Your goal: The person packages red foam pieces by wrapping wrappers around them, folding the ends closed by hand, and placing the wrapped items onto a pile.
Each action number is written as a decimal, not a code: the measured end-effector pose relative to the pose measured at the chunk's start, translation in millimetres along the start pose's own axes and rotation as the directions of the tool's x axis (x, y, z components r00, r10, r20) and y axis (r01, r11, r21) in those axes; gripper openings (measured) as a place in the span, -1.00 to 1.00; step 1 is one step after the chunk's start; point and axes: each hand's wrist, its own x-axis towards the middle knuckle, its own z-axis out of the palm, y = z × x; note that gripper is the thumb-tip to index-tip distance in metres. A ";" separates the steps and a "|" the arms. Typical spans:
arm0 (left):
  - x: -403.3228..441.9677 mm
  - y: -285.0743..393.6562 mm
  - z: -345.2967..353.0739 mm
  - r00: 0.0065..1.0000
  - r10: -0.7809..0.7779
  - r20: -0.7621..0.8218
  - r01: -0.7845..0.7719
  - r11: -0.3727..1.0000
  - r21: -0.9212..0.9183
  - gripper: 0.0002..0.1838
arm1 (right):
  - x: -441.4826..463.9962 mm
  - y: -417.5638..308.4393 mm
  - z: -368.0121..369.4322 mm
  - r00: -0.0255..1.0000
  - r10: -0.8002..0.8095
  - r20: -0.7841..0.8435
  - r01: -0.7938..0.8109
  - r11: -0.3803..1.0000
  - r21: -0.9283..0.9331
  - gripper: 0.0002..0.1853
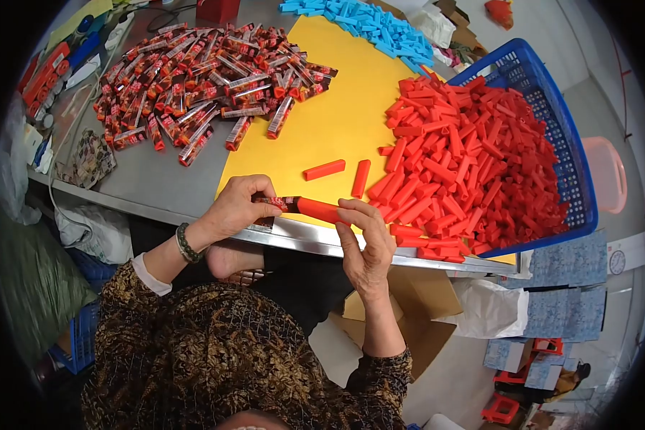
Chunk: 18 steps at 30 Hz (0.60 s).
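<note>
Near the table's front edge, my left hand (pixel 242 206) pinches a dark, printed wrapped stick (pixel 285 204). Its right end meets a red plastic sleeve (pixel 318 210), which my right hand (pixel 366 240) holds between thumb and fingers. How far the stick sits inside the sleeve I cannot tell. Two loose red sleeves (pixel 325 170) lie on the yellow sheet (pixel 337 93) just beyond my hands. A large heap of red sleeves (pixel 459 158) spills from a tipped blue basket (pixel 586 179) on the right. Many wrapped sticks (pixel 208 79) are piled at the left.
Blue pieces (pixel 365 29) are heaped at the far edge. Markers and cables lie at the far left. Below the table are an open cardboard box (pixel 426 308), a white bag (pixel 487 308) and a green bag (pixel 36 279). A person (pixel 570 380) is in the background.
</note>
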 end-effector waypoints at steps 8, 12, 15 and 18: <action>-9.8 -1.0 18.4 0.980 -0.086 0.178 0.128 0.962 -0.241 -0.69 | -4.8 12.7 10.2 0.961 0.230 0.153 -0.263 0.933 0.247 -0.70; -12.3 -8.7 18.6 0.988 -0.067 0.142 0.107 0.950 -0.295 -0.68 | -4.7 2.6 14.8 0.987 0.148 0.067 -0.159 0.966 0.202 -0.57; -12.7 -3.4 18.2 0.986 -0.061 0.153 0.105 0.949 -0.299 -0.67 | -8.9 3.8 14.5 0.997 0.067 0.048 -0.072 0.991 0.116 -0.56; -12.8 0.4 21.3 0.986 -0.040 0.160 0.090 0.944 -0.316 -0.68 | -10.6 4.1 21.3 1.000 0.002 0.012 -0.003 0.997 0.078 -0.57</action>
